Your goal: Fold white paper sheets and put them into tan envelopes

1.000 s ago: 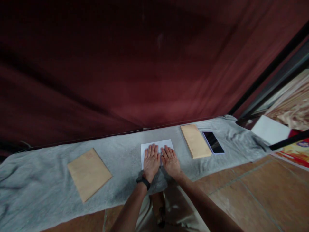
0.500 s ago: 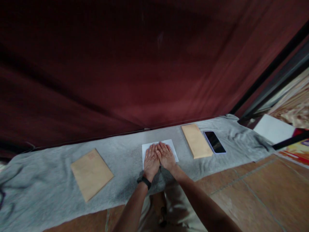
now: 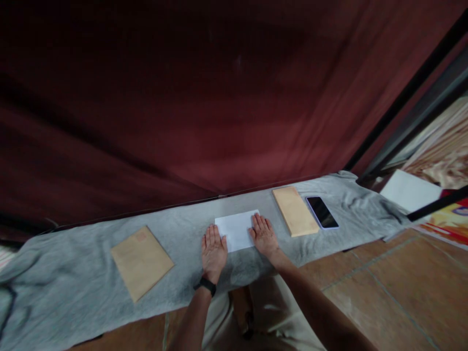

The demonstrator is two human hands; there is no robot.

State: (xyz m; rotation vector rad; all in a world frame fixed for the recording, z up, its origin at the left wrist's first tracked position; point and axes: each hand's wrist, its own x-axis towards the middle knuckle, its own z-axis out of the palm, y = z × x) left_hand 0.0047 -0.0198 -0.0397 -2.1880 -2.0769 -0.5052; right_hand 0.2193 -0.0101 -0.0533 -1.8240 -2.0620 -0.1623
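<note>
A white sheet of paper (image 3: 237, 231), perhaps folded, lies flat on the grey cloth (image 3: 190, 243) in front of me. My left hand (image 3: 214, 251) rests flat at the paper's left edge, fingers stretched out and pointing away from me. At the right edge my right hand (image 3: 264, 237) lies flat, its fingers over that side of the paper. Neither hand grips anything. A black band circles my left wrist. To the right lies a stack of brown envelopes (image 3: 295, 210). On the left is a brown envelope (image 3: 142, 263) with a faint reddish mark, turned at an angle.
Just right of the stack lies a phone (image 3: 322, 212) with a dark screen and a pale purple case. A dark red curtain-like surface (image 3: 234, 122) rises behind the cloth. Brown floor tiles (image 3: 380, 287) run along the near side. A white board (image 3: 411, 191) stands at the far right.
My hands have slid apart from the middle of the paper, the left one to its left edge and the right one to its right edge. More of the paper's surface shows.
</note>
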